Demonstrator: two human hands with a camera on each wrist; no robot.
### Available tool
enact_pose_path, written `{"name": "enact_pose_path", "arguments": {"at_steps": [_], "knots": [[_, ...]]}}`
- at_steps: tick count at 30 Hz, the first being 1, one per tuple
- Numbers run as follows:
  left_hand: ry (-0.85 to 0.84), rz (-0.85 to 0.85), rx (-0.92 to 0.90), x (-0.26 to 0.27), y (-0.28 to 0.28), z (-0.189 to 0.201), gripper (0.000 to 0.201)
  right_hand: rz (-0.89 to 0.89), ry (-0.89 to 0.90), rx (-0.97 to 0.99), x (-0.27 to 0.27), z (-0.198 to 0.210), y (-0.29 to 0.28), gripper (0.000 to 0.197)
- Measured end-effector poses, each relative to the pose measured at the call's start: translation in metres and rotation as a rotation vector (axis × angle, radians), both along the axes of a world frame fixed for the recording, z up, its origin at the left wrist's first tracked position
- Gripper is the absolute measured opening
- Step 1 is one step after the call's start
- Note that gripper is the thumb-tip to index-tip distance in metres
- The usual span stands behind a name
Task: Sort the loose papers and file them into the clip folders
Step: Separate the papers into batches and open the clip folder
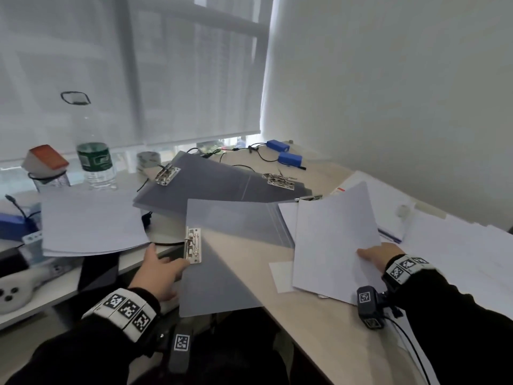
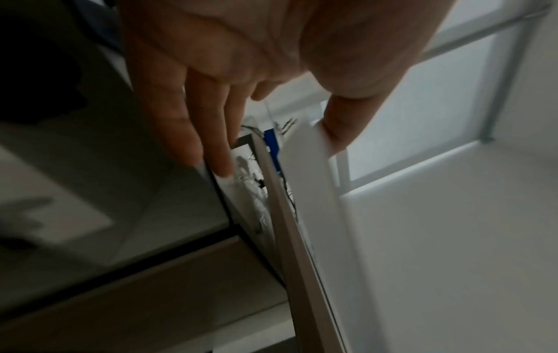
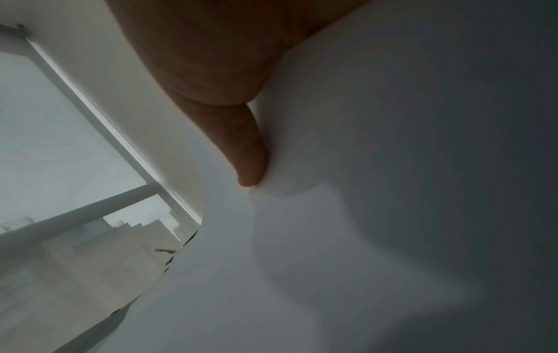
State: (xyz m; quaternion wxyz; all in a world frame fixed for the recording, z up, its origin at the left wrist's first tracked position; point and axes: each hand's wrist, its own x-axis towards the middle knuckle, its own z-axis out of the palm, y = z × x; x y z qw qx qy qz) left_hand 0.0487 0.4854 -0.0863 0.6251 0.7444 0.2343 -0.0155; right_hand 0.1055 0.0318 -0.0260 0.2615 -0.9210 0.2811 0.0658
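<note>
Desk (image 1: 319, 315) — thumb (image 3: 250, 152) atop papers (image 1: 333, 240)

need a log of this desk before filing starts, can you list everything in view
clip folders: three, grey translucent, open, overlapping mid-desk
metal clips: three plainly seen, silver, on the folders
held papers: white, raised at right
paper stack: white, left
loose papers: white, right desk edge
water bottle: one, clear, green label, by window
battery packs: two, blue, back, wired
left hand: grips near folder
right hand: pinches held papers
</note>
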Motion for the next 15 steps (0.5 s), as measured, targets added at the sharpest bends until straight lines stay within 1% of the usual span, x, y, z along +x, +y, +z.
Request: {"name": "enact_pose_path", "arguments": {"at_steps": [1,2,3,5,6,9,13,15], "knots": [[0.044,-0.031,-0.083,0.002,-0.003,-0.004,0.076,0.012,0.017,-0.024,0.001,0.001,0.000,0.054],[0.071,-0.055,-0.151,0.003,-0.008,-0.006,0.059,0.013,0.020,-0.039,0.003,0.001,-0.001,0.054],[0.079,-0.070,-0.191,0.004,-0.013,-0.009,0.048,0.022,0.028,-0.063,0.003,0.002,-0.002,0.054],[0.058,-0.103,-0.191,0.003,-0.021,-0.010,0.027,0.024,0.028,-0.099,0.001,0.006,-0.001,0.054],[0.045,-0.106,-0.194,0.001,-0.024,-0.009,0.021,0.018,0.017,-0.122,-0.002,0.009,0.000,0.053],[0.008,-0.100,-0.273,-0.002,-0.029,-0.005,0.016,0.013,-0.039,-0.103,-0.011,0.017,0.001,0.049],[-0.074,-0.130,-0.263,-0.011,-0.031,0.007,0.023,0.082,-0.035,-0.151,-0.020,0.018,-0.003,0.054],[-0.117,-0.141,-0.240,-0.015,-0.030,0.011,0.028,0.102,-0.048,-0.127,-0.022,0.018,-0.005,0.054]]}}
